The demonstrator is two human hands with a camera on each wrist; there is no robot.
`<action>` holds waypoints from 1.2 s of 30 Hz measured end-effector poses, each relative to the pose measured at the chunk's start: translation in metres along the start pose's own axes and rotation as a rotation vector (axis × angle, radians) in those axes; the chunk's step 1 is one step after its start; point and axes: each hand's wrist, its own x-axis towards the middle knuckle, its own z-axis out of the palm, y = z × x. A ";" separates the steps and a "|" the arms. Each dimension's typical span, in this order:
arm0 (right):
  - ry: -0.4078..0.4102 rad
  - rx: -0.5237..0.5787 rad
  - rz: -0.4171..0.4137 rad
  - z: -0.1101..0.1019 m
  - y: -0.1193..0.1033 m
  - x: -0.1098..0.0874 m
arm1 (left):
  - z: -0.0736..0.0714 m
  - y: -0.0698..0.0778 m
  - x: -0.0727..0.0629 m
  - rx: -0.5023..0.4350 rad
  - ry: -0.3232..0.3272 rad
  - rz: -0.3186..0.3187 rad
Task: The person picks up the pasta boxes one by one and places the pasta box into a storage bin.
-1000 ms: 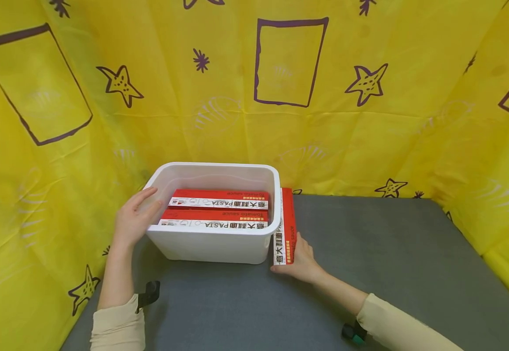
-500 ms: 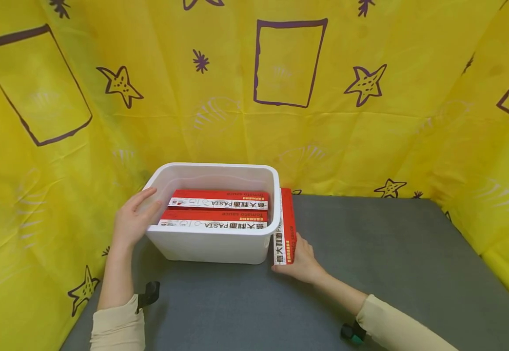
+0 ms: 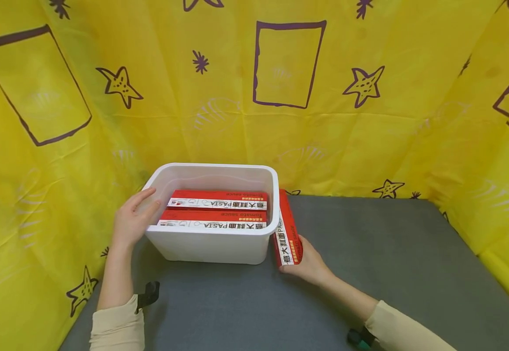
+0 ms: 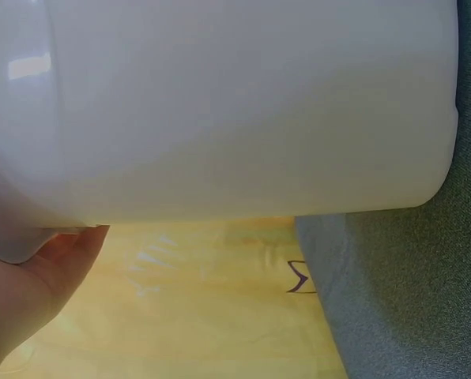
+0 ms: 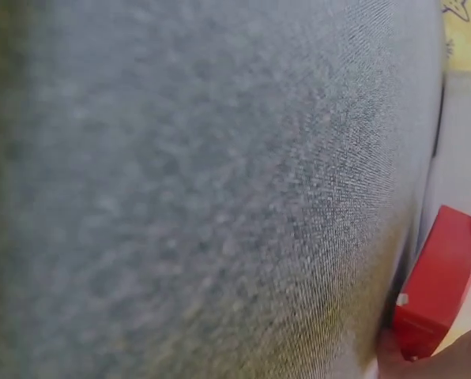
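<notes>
A white plastic bin [image 3: 210, 246] stands on the table, and my left hand [image 3: 133, 219] holds its left rim. In the left wrist view, fingers [image 4: 69, 264] of that hand sit under the rim beside the bin wall [image 4: 243, 110]. Two red-and-white pasta boxes lie side by side in the bin, a rear box [image 3: 219, 195] and a front box [image 3: 219, 215]. My right hand [image 3: 307, 263] grips the near end of another pasta box [image 3: 290, 239], just right of the bin and tilted. Its red end [image 5: 441, 276] shows between fingers and thumb in the right wrist view.
A dark grey cloth [image 3: 368, 253] covers the table. A yellow patterned curtain [image 3: 219, 126] hangs behind the bin and along both sides, close to the bin's back. Black wrist straps [image 3: 149, 293] show at both sleeves.
The pasta box in my right hand has tilted, its near end swinging slightly right. The right hand and forearm have shifted right with it. My left hand stays at the bin's rim.
</notes>
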 end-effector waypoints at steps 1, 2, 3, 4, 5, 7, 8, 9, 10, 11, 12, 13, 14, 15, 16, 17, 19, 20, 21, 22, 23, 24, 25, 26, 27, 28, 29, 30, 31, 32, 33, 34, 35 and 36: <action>-0.004 -0.006 0.026 -0.002 -0.001 -0.001 | 0.000 0.000 0.000 -0.002 0.001 -0.001; -0.005 -0.010 0.052 -0.004 -0.002 -0.003 | 0.000 0.000 0.000 -0.005 0.000 -0.002; -0.007 -0.008 0.074 -0.006 -0.004 -0.004 | -0.001 0.000 -0.001 -0.007 0.000 -0.004; -0.006 -0.006 0.095 -0.008 -0.005 -0.006 | -0.001 0.000 -0.001 -0.008 0.000 -0.003; -0.002 -0.001 0.110 -0.011 -0.006 -0.006 | -0.001 0.001 -0.001 -0.010 0.000 -0.005; 0.007 0.017 0.130 -0.016 -0.009 -0.008 | -0.002 0.001 -0.001 -0.011 0.001 -0.006; 0.015 0.024 0.139 -0.018 -0.009 -0.009 | -0.001 0.001 -0.001 -0.011 0.003 -0.005; 0.024 0.032 0.146 -0.020 -0.010 -0.009 | -0.002 0.001 -0.002 -0.012 0.004 -0.007; 0.034 0.040 0.153 -0.022 -0.011 -0.010 | -0.002 0.001 -0.002 -0.012 0.004 -0.007; 0.043 0.052 0.154 -0.025 -0.012 -0.011 | -0.002 0.001 -0.002 -0.012 0.007 -0.006; 0.053 0.066 0.157 -0.027 -0.012 -0.011 | -0.002 0.001 -0.001 -0.011 0.009 -0.007; 0.063 0.081 0.159 -0.029 -0.013 -0.012 | -0.002 0.001 -0.001 -0.011 0.010 -0.007; 0.073 0.097 0.160 -0.030 -0.013 -0.012 | -0.002 0.001 -0.001 -0.010 0.011 -0.009; 0.081 0.120 0.163 -0.032 -0.013 -0.013 | -0.002 0.001 -0.001 -0.011 0.010 -0.011; 0.088 0.138 0.163 -0.033 -0.013 -0.013 | -0.001 0.001 -0.001 -0.009 0.012 -0.010; 0.094 0.157 0.162 -0.035 -0.014 -0.014 | -0.001 0.001 -0.001 -0.009 0.013 -0.010; 0.104 0.182 0.167 -0.038 -0.013 -0.014 | -0.001 0.001 -0.001 -0.006 0.013 -0.007; 0.110 0.192 0.167 -0.039 -0.013 -0.015 | 0.000 0.001 0.000 -0.006 0.014 -0.008; 0.114 0.201 0.167 -0.041 -0.014 -0.016 | 0.000 0.001 0.000 -0.007 0.013 -0.008; 0.117 0.211 0.166 -0.042 -0.014 -0.016 | 0.000 0.001 0.000 -0.005 0.014 -0.005; 0.121 0.222 0.166 -0.044 -0.015 -0.017 | 0.000 0.001 0.000 -0.005 0.014 -0.005; 0.125 0.233 0.165 -0.045 -0.015 -0.017 | 0.000 0.001 0.000 -0.003 0.014 -0.002; 0.129 0.246 0.162 -0.046 -0.016 -0.017 | 0.000 0.001 0.000 -0.003 0.015 0.000; 0.132 0.261 0.160 -0.048 -0.017 -0.017 | 0.000 0.001 -0.001 -0.004 0.015 0.000; 0.133 0.278 0.159 -0.049 -0.018 -0.017 | 0.000 0.001 -0.001 -0.005 0.018 0.004; 0.135 0.295 0.159 -0.050 -0.018 -0.017 | 0.000 0.001 0.000 -0.004 0.020 0.008; 0.136 0.311 0.157 -0.052 -0.019 -0.017 | 0.000 0.001 0.000 -0.002 0.022 0.010; 0.136 0.331 0.155 -0.053 -0.020 -0.017 | 0.000 0.001 0.000 -0.001 0.024 0.011; 0.135 0.353 0.153 -0.054 -0.020 -0.018 | 0.000 0.001 0.000 -0.002 0.026 0.010; 0.135 0.376 0.151 -0.055 -0.021 -0.018 | 0.000 0.001 0.000 -0.001 0.027 0.009; 0.134 0.402 0.147 -0.056 -0.021 -0.018 | 0.000 0.001 0.000 -0.001 0.029 0.008; 0.135 0.424 0.143 -0.057 -0.022 -0.019 | 0.000 0.002 0.000 0.000 0.027 0.005; 0.138 0.443 0.137 -0.058 -0.022 -0.019 | 0.000 0.002 0.000 -0.001 0.027 0.002; 0.140 0.462 0.134 -0.059 -0.023 -0.019 | 0.000 0.002 0.000 -0.003 0.027 0.001</action>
